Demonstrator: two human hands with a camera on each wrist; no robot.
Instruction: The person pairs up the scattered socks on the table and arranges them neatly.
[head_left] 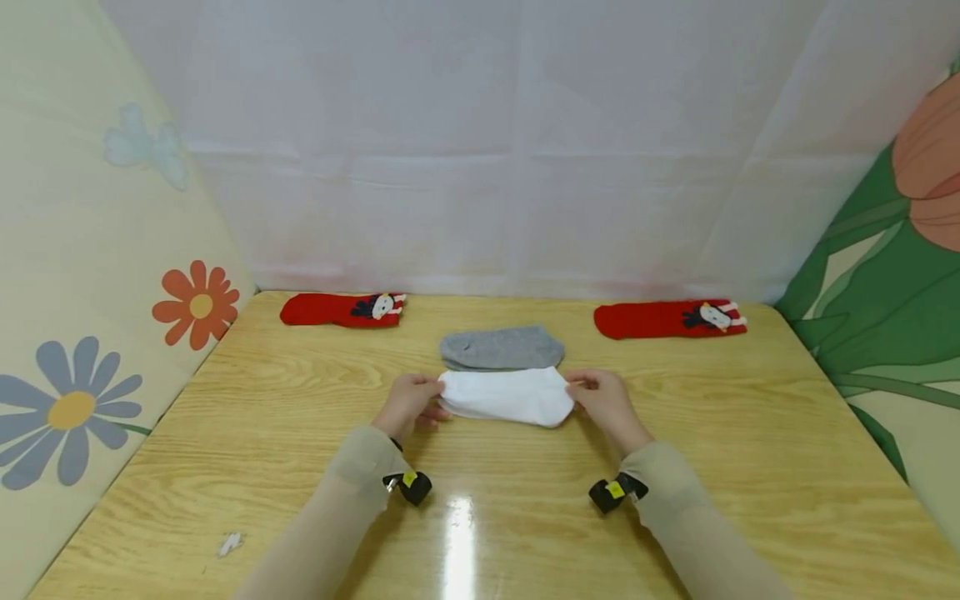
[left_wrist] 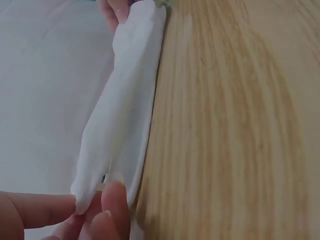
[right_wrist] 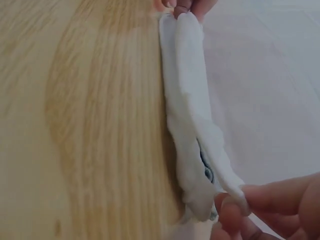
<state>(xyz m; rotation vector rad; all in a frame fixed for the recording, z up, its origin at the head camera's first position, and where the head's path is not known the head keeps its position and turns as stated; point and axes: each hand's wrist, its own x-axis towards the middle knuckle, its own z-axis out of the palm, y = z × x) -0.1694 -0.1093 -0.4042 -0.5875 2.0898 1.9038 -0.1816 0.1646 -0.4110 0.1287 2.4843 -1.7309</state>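
A white sock (head_left: 504,395) lies stretched lengthwise between the two hands at the middle of the table. My left hand (head_left: 408,403) pinches its left end between thumb and fingers. At the other end, my right hand (head_left: 606,405) pinches the upper layer of the fabric. In the right wrist view the white sock (right_wrist: 192,100) shows two layers parted along its side, with a dark patch in the gap. Just behind it rests a grey sock (head_left: 501,347), laid flat and parallel to it.
A red sock (head_left: 322,309) with a cartoon figure lies at the back left, and a matching red sock (head_left: 645,320) at the back right. White cloth (head_left: 517,150) hangs behind the wooden table (head_left: 300,467). Flowered panels stand on both sides.
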